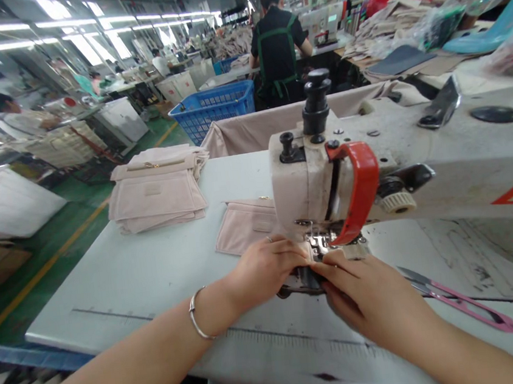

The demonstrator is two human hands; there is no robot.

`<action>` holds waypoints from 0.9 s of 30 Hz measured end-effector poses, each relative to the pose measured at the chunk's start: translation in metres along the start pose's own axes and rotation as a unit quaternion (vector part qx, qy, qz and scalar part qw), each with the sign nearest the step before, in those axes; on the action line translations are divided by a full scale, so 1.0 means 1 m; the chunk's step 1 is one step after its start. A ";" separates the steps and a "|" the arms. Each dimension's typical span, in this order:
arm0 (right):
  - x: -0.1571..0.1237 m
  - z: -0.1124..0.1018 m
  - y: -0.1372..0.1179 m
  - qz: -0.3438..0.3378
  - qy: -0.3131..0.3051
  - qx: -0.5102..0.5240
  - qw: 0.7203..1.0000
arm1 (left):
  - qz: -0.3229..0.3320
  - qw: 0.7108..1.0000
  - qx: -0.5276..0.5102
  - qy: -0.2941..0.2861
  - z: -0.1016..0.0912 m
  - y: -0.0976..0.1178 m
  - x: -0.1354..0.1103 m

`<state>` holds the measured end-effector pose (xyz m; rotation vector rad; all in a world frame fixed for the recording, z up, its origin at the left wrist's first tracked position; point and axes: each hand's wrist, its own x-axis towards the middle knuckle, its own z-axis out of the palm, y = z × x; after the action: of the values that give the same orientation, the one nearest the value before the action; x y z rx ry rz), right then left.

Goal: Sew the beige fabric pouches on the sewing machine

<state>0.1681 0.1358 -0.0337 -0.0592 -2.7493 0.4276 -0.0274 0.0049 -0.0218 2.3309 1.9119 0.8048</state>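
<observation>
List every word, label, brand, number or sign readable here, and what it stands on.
No text can be read with certainty.
Sewing machine: red outlined mark, cut off by the picture edge; no letters visible.
Table: ruler scale, its numbers too small to read.
Pouch stack: patch on top, too blurred to tell if it has lettering.

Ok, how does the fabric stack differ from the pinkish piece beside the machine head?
The stack is many layers high; the piece lies low and flat. The stack sits apart from the left hand; the piece lies right behind it, partly hidden by the machine head. Both are pinkish beige with a small patch.
</observation>
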 end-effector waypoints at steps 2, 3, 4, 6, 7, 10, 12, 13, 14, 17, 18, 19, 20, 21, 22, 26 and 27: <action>0.001 0.002 0.001 0.013 -0.007 -0.005 1.000 | -0.003 1.000 0.006 -0.001 0.000 -0.004 0.004; 0.002 0.003 0.002 0.021 -0.014 -0.009 1.000 | -0.005 1.000 0.009 -0.001 0.000 -0.006 0.005; 0.002 0.004 0.002 0.027 -0.021 -0.016 0.999 | -0.006 1.000 0.010 -0.002 0.000 -0.008 0.007; 0.002 0.005 0.002 0.033 -0.034 -0.025 0.999 | -0.011 1.000 0.012 -0.006 0.001 -0.011 0.010; 0.002 0.005 0.003 0.033 -0.036 -0.027 0.998 | -0.014 1.000 0.014 -0.007 0.001 -0.013 0.012; 0.002 0.006 0.003 0.023 -0.031 -0.024 0.999 | -0.031 0.999 0.023 0.000 0.002 -0.017 0.017; 0.001 0.006 0.003 0.025 -0.027 -0.026 0.999 | -0.035 0.999 0.030 0.008 0.002 -0.019 0.019; 0.001 0.006 0.004 0.027 -0.026 -0.026 0.999 | -0.036 0.999 0.034 0.010 0.003 -0.020 0.019; 0.001 0.007 0.004 0.028 -0.026 -0.026 0.999 | -0.038 0.999 0.037 0.009 0.003 -0.021 0.020; 0.002 0.008 0.005 0.029 -0.021 -0.022 0.999 | -0.048 0.998 0.050 0.008 0.004 -0.023 0.021; 0.002 0.008 0.005 0.028 -0.018 -0.021 0.999 | -0.051 0.997 0.053 0.010 0.005 -0.024 0.021; 0.003 0.007 0.005 0.026 -0.015 -0.022 0.999 | -0.052 0.997 0.055 0.012 0.005 -0.025 0.021; 0.004 0.007 0.005 0.026 -0.014 -0.023 0.999 | -0.052 0.997 0.055 0.014 0.005 -0.025 0.021; 0.004 0.007 0.005 0.025 -0.014 -0.023 0.999 | -0.051 0.997 0.055 0.015 0.005 -0.025 0.021; 0.004 0.007 0.005 0.024 -0.013 -0.023 0.999 | -0.050 0.997 0.055 0.016 0.004 -0.025 0.022; 0.003 0.006 0.005 0.027 -0.012 -0.004 1.000 | -0.073 0.993 0.080 -0.036 -0.008 -0.009 0.026; 0.002 0.006 0.005 0.027 -0.010 0.005 1.000 | -0.079 0.991 0.089 -0.059 -0.012 -0.002 0.027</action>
<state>0.1639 0.1387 -0.0395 -0.1268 -2.7705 0.4576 -0.0313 0.0271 -0.0017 2.2243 2.1623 0.4893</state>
